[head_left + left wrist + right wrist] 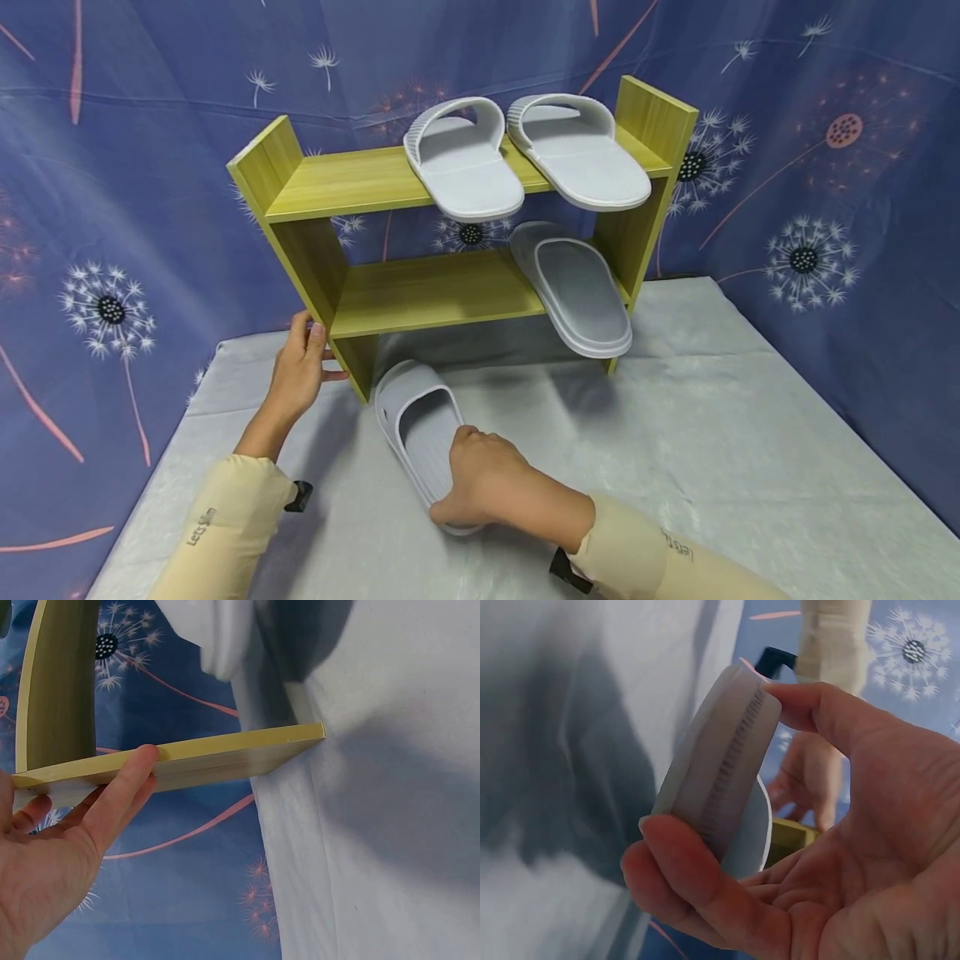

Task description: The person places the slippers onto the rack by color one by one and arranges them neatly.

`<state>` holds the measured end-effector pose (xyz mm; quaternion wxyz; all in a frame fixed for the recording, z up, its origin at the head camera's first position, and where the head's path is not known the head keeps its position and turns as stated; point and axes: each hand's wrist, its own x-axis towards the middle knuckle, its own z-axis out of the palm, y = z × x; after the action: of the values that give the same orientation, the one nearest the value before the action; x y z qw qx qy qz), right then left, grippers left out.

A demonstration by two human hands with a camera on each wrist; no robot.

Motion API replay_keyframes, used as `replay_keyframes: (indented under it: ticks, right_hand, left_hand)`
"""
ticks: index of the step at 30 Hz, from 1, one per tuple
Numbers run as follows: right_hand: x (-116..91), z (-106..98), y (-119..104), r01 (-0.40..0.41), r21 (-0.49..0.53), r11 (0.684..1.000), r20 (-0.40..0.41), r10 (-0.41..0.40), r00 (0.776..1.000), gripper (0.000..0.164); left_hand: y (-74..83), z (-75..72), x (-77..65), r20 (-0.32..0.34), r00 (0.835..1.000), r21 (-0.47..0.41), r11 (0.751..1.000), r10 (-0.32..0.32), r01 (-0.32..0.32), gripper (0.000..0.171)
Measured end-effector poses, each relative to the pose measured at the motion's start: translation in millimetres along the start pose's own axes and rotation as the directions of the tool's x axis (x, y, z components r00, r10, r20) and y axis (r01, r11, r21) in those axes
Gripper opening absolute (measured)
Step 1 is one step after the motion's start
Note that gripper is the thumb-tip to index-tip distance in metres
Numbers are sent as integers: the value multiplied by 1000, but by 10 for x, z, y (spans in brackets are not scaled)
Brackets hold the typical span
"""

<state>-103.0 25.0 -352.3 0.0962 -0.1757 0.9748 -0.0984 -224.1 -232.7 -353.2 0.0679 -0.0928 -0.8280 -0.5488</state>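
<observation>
A grey slipper slants over the cloth at the rack's lower left, its toe toward the rack. My right hand grips it at the heel end, thumb on one side and fingers on the other; the right wrist view shows its ridged sole edge between them. At the left side panel of a yellow wooden shoe rack, my left hand holds the panel low down. In the left wrist view, two of its fingers stretch across the panel's front edge.
Two white slippers sit on the upper shelf, toward the right. One darker grey slipper lies at the right of the lower shelf, its heel over the front edge. Pale cloth covers the table, and a blue dandelion-print curtain hangs behind.
</observation>
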Motion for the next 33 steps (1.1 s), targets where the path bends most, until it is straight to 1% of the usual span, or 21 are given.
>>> replay_keyframes:
  ticks: [3,8,15,19,26,33]
  right_hand:
    - [-44,-63,29,-5,8,1000,-12,6,1000,80]
    - [-111,-152,48,10,11,1000,-23,-10,1000,75]
    - [-225,-324,92,28,27,999,-14,-28,1000,80]
    - [-297,-451,129,41,40,998,-30,-40,999,73]
    - [-415,-662,181,56,52,997,-51,-53,997,65]
    - [-547,-792,211,116,69,991,-98,-109,989,55]
  left_hand:
    - [-13,7,9,-6,1000,-4,1000,-2,2,53]
    - [-20,7,3,-8,1000,-16,1000,5,-6,51]
    - [-12,11,-3,-5,1000,-12,1000,10,-10,52]
    - [-12,5,5,-9,1000,3,1000,1,-1,54]
    - [-10,4,2,-16,1000,-2,1000,2,-2,54]
    - [-4,18,-3,-19,1000,-20,1000,15,-15,51]
